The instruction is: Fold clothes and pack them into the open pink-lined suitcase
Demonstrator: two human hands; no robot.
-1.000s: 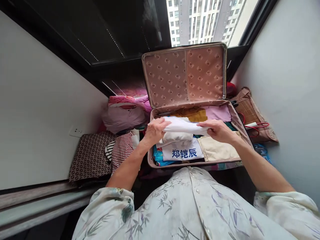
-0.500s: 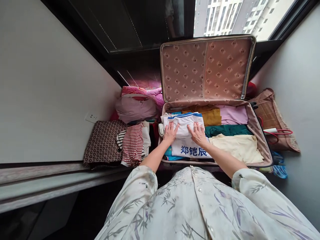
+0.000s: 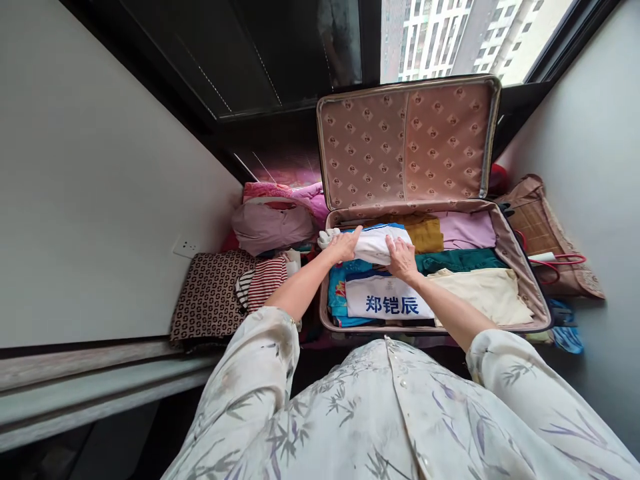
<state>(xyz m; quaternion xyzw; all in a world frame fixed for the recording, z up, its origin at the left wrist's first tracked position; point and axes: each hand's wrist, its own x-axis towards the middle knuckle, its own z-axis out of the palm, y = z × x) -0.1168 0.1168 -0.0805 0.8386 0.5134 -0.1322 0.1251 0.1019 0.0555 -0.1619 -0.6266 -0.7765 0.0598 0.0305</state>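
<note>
A folded white garment (image 3: 372, 245) with blue trim is between my two hands, over the left half of the open suitcase (image 3: 531, 303). My left hand (image 3: 345, 247) grips its left end, the index finger stretched along the cloth. At the right end, my right hand (image 3: 401, 259) holds it with the fingers on top. Below lies a white shirt (image 3: 387, 288) with blue lettering, on top of a bright blue patterned cloth (image 3: 339, 303). A small grey-white bundle (image 3: 329, 237) sits by my left wrist.
Folded clothes fill the case: mustard (image 3: 427, 233), lilac (image 3: 467, 230), dark green (image 3: 460, 260) and cream (image 3: 483, 293). Its lid (image 3: 407, 143) leans up by the window. Left are a patterned brown bundle (image 3: 213, 293) and striped clothes (image 3: 265, 283); right, a brown bag (image 3: 533, 220).
My hands lay flat on the white garment before. Now they grip its ends, and it is bunched narrower and further back, uncovering more of the lettered shirt and blue cloth.
</note>
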